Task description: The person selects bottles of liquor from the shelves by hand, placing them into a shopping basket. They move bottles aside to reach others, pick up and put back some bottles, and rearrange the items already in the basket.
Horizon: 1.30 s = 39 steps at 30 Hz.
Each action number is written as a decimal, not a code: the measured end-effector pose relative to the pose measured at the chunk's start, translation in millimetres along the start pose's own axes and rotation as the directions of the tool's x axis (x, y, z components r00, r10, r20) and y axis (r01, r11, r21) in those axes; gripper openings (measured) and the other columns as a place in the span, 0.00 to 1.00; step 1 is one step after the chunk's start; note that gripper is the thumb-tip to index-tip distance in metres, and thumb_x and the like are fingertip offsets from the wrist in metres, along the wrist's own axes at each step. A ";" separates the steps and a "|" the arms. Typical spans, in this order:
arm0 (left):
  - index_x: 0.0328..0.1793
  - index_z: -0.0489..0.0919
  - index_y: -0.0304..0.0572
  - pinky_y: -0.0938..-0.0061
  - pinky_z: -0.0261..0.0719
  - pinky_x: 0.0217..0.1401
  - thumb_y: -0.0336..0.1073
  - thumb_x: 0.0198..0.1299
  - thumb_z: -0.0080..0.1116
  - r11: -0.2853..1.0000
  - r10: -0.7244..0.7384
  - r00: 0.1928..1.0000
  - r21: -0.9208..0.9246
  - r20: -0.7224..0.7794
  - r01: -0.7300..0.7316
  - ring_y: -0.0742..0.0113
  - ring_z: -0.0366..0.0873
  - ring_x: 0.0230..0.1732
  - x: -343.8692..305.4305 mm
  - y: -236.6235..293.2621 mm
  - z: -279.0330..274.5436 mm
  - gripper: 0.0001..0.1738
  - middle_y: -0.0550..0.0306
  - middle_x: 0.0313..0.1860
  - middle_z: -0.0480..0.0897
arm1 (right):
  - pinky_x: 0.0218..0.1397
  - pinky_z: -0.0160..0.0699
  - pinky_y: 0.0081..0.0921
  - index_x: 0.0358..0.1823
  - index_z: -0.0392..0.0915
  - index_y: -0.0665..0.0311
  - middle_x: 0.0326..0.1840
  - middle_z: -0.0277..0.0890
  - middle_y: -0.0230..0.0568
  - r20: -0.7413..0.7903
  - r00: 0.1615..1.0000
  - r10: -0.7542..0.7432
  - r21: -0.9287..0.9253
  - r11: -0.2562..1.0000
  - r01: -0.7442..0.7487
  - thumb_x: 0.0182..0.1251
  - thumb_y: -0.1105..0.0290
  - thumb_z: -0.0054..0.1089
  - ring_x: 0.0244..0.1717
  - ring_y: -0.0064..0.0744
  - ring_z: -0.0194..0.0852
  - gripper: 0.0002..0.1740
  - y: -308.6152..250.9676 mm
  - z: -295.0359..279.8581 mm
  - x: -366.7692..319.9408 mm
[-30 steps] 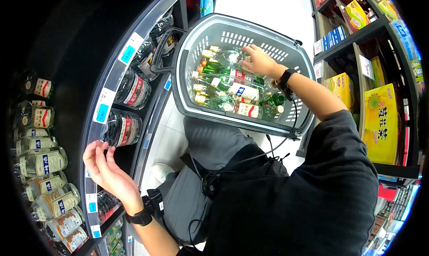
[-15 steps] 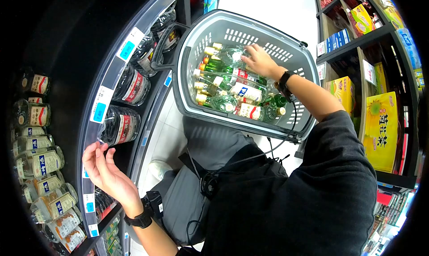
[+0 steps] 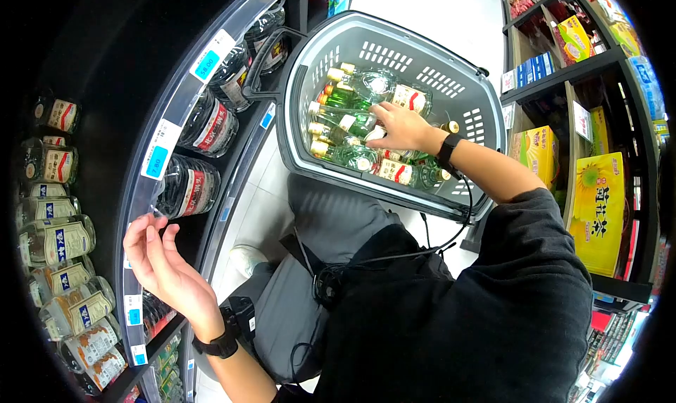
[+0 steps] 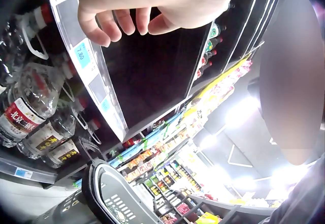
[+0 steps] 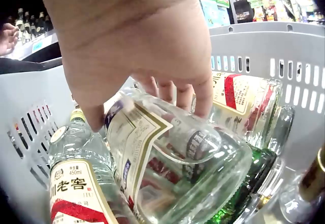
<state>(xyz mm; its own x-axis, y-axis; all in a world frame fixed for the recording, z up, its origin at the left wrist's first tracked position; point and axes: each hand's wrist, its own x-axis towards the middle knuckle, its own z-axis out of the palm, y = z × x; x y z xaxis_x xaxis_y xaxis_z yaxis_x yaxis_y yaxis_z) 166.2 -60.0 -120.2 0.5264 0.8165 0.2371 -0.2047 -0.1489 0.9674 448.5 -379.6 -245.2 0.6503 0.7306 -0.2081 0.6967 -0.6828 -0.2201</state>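
My right hand is down in the grey shopping basket, among several glass liquor bottles. In the right wrist view its thumb and fingers grip a clear glass bottle with a cream, gold-edged label, from above. Left of that lies a clear bottle with a red-striped label; behind it lies another red-striped bottle. Green glass shows beneath the held bottle. My left hand, fingers loosely curled and holding nothing, hovers by the shelf's price strip, near a large plastic bottle.
At the left, a shelf holds a row of clear bottles. The basket's dark handle leans toward the shelf of large plastic bottles. Yellow boxes stand on shelves at the right. A black cable runs from the right wrist across the lap.
My right hand has left the bottle at the far side of the basket, moved nearer my body and taken hold of the cream-labelled bottle. The left hand has barely moved.
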 end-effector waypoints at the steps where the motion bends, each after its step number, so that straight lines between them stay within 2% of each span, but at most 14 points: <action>1: 0.56 0.76 0.37 0.66 0.74 0.57 0.31 0.73 0.49 1.000 0.001 1.000 -0.001 -0.005 -0.001 0.65 0.76 0.53 0.2 -0.4 -0.1 0.10 0.53 0.55 0.77 | 0.55 0.79 0.41 0.64 0.69 0.68 0.51 0.75 0.51 0.000 1.000 -0.004 -0.003 1.000 0.004 0.56 0.42 0.69 0.53 0.51 0.77 0.44 0.1 -0.1 1.0; 8: 0.56 0.76 0.36 0.67 0.75 0.56 0.30 0.73 0.50 1.000 -0.012 1.000 -0.010 -0.014 0.012 0.66 0.77 0.52 0.5 1.2 -3.3 0.10 0.54 0.54 0.77 | 0.53 0.79 0.39 0.56 0.77 0.70 0.46 0.76 0.51 0.029 0.999 0.032 0.096 0.995 -0.034 0.51 0.42 0.72 0.48 0.50 0.79 0.41 0.7 -6.1 7.7; 10: 0.56 0.76 0.36 0.67 0.75 0.56 0.30 0.73 0.49 1.000 -0.001 1.000 -0.018 -0.014 0.001 0.66 0.77 0.52 -0.4 2.5 -3.4 0.10 0.54 0.54 0.77 | 0.49 0.79 0.42 0.49 0.78 0.70 0.39 0.76 0.52 0.022 1.000 -0.012 0.159 0.987 0.008 0.50 0.42 0.72 0.43 0.51 0.79 0.38 4.1 -6.0 10.4; 15: 0.54 0.77 0.35 0.71 0.78 0.51 0.28 0.72 0.51 0.999 -0.004 0.998 -0.053 -0.063 0.001 0.67 0.78 0.49 0.9 5.1 -2.5 0.09 0.53 0.51 0.78 | 0.51 0.79 0.41 0.55 0.78 0.71 0.40 0.79 0.54 0.016 1.000 0.011 0.137 0.990 -0.013 0.49 0.40 0.72 0.47 0.51 0.80 0.43 9.5 -3.0 14.7; 17: 0.49 0.79 0.36 0.73 0.81 0.47 0.31 0.69 0.57 0.999 0.023 0.997 0.042 -0.073 -0.020 0.68 0.80 0.43 -0.7 9.3 -2.5 0.07 0.55 0.47 0.79 | 0.46 0.76 0.44 0.48 0.79 0.70 0.37 0.80 0.51 0.242 0.963 0.116 0.059 0.989 -0.134 0.51 0.35 0.69 0.43 0.47 0.80 0.41 -0.6 -17.8 19.5; 18: 0.47 0.80 0.38 0.74 0.81 0.46 0.33 0.68 0.60 0.998 0.053 0.995 0.024 -0.079 -0.051 0.69 0.80 0.42 -2.4 10.4 1.1 0.07 0.58 0.43 0.79 | 0.46 0.75 0.45 0.45 0.80 0.69 0.36 0.79 0.49 0.233 0.971 0.052 0.078 0.994 -0.072 0.51 0.35 0.68 0.41 0.47 0.78 0.40 9.9 -11.1 22.2; 21: 0.46 0.80 0.42 0.79 0.76 0.44 0.30 0.67 0.60 0.996 0.019 0.999 0.082 -0.032 -0.016 0.77 0.75 0.42 -1.8 9.3 -2.3 0.04 0.63 0.42 0.78 | 0.50 0.76 0.42 0.50 0.78 0.72 0.43 0.80 0.53 0.068 0.997 -0.024 0.178 0.984 0.011 0.49 0.43 0.74 0.45 0.48 0.79 0.39 13.6 -2.2 17.3; 24: 0.48 0.78 0.39 0.80 0.75 0.45 0.28 0.67 0.59 0.998 0.059 0.997 0.013 -0.040 -0.059 0.77 0.75 0.41 -0.6 1.6 7.2 0.06 0.62 0.41 0.79 | 0.54 0.76 0.38 0.56 0.78 0.75 0.45 0.80 0.55 0.058 0.998 -0.010 0.311 0.950 -0.008 0.47 0.58 0.79 0.48 0.50 0.79 0.38 -6.3 -23.5 3.3; 26: 0.49 0.77 0.39 0.81 0.73 0.45 0.28 0.68 0.58 0.997 0.068 0.997 0.031 -0.023 -0.067 0.79 0.73 0.41 -1.3 0.8 7.2 0.06 0.63 0.41 0.78 | 0.53 0.76 0.38 0.55 0.78 0.74 0.44 0.79 0.54 -0.127 0.987 -0.096 0.321 0.938 0.133 0.46 0.62 0.79 0.46 0.48 0.79 0.35 3.2 -10.8 -2.9; 28: 0.50 0.77 0.39 0.83 0.71 0.43 0.27 0.68 0.57 0.994 0.105 0.994 0.029 -0.022 -0.105 0.80 0.72 0.40 -2.2 5.2 9.6 0.06 0.63 0.42 0.78 | 0.51 0.76 0.35 0.53 0.78 0.73 0.42 0.79 0.51 -0.114 0.990 -0.081 0.433 0.893 0.123 0.47 0.67 0.78 0.45 0.43 0.79 0.31 1.2 -18.4 -10.2; 31: 0.47 0.77 0.39 0.76 0.73 0.48 0.27 0.65 0.57 1.000 0.001 1.000 -0.014 0.007 -0.001 0.71 0.74 0.47 -4.0 12.3 13.2 0.06 0.59 0.46 0.74 | 0.49 0.78 0.34 0.55 0.76 0.75 0.43 0.77 0.49 -0.177 0.981 -0.078 0.369 0.919 0.140 0.48 0.69 0.78 0.44 0.40 0.79 0.32 -26.2 -55.1 -27.9; 32: 0.47 0.77 0.39 0.76 0.73 0.48 0.27 0.65 0.57 1.000 0.009 1.000 -0.020 0.001 -0.009 0.71 0.74 0.47 -3.7 11.9 13.6 0.06 0.59 0.46 0.74 | 0.48 0.79 0.33 0.56 0.75 0.75 0.45 0.76 0.48 -0.230 0.970 -0.073 0.412 0.896 0.165 0.49 0.69 0.78 0.45 0.39 0.78 0.33 -25.4 -59.1 -30.9; 34: 0.50 0.77 0.39 0.86 0.69 0.42 0.26 0.68 0.56 0.996 0.087 0.996 -0.006 -0.004 -0.087 0.82 0.70 0.42 -2.8 7.7 14.5 0.07 0.62 0.44 0.76 | 0.47 0.80 0.32 0.58 0.74 0.75 0.46 0.75 0.47 -0.290 0.955 -0.068 0.443 0.875 0.197 0.49 0.70 0.78 0.45 0.37 0.78 0.34 -32.9 -80.8 -35.0; 39: 0.50 0.77 0.38 0.84 0.72 0.46 0.26 0.68 0.56 0.993 0.115 0.993 -0.019 -0.015 -0.115 0.80 0.73 0.44 -1.9 2.3 14.2 0.07 0.62 0.44 0.77 | 0.50 0.82 0.28 0.66 0.69 0.76 0.51 0.74 0.46 -0.512 0.842 -0.170 0.333 0.864 0.377 0.49 0.65 0.79 0.51 0.35 0.79 0.43 -65.2 -143.5 -41.2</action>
<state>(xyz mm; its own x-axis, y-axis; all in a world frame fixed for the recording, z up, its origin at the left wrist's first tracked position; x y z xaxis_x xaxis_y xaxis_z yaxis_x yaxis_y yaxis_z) 176.5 -69.9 -117.1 0.4872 0.8021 0.3453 -0.2800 -0.2310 0.9318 419.7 -364.9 -85.5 0.5845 0.7319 0.3502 0.7461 -0.3154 -0.5864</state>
